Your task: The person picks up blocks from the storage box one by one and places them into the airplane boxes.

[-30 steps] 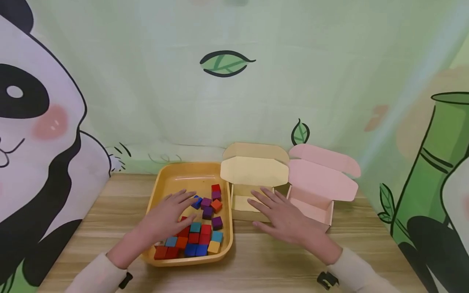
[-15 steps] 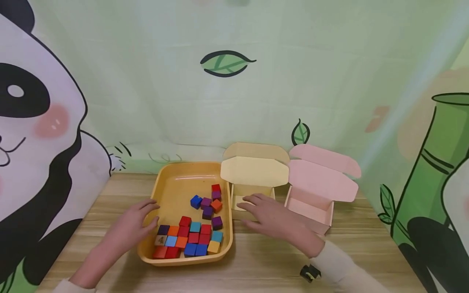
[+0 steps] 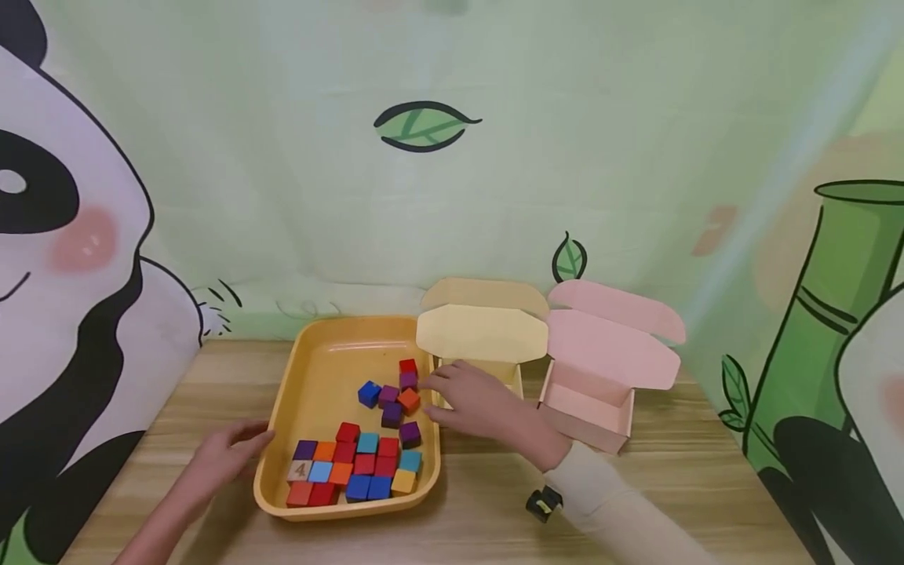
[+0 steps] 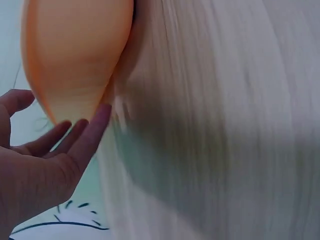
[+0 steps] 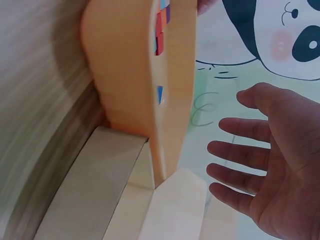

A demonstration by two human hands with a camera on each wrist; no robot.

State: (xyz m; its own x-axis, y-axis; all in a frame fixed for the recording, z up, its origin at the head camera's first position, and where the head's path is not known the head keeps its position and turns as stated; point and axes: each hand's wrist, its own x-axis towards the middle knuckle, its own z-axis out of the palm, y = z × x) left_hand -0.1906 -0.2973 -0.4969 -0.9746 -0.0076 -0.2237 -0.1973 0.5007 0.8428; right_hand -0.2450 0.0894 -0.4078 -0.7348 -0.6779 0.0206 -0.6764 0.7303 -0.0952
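A yellow-orange plastic tray (image 3: 328,365) holds several coloured cubes, one of them a plain wooden block (image 3: 300,470) marked 4. At the tray's left side is my left hand (image 3: 220,459), its fingertips right at the outer wall; the left wrist view shows the fingers (image 4: 90,135) loosely extended beside it. My right hand (image 3: 475,400) reaches over an open cream box (image 3: 482,331), fingertips by the tray's right rim near an orange cube (image 3: 409,401). In the right wrist view its fingers (image 5: 240,155) are spread, the palm bare.
An open pink box (image 3: 589,400) stands right of the cream box, both lids raised against the printed cloth backdrop (image 3: 318,180). Tray and boxes stand on a wood-grain table (image 3: 494,510). A small black clip (image 3: 544,502) shows under the right sleeve.
My left hand has moved left from over the cubes to the tray's outer left side. My right hand has shifted left towards the tray's right rim. The cubes lie in the same arrangement.
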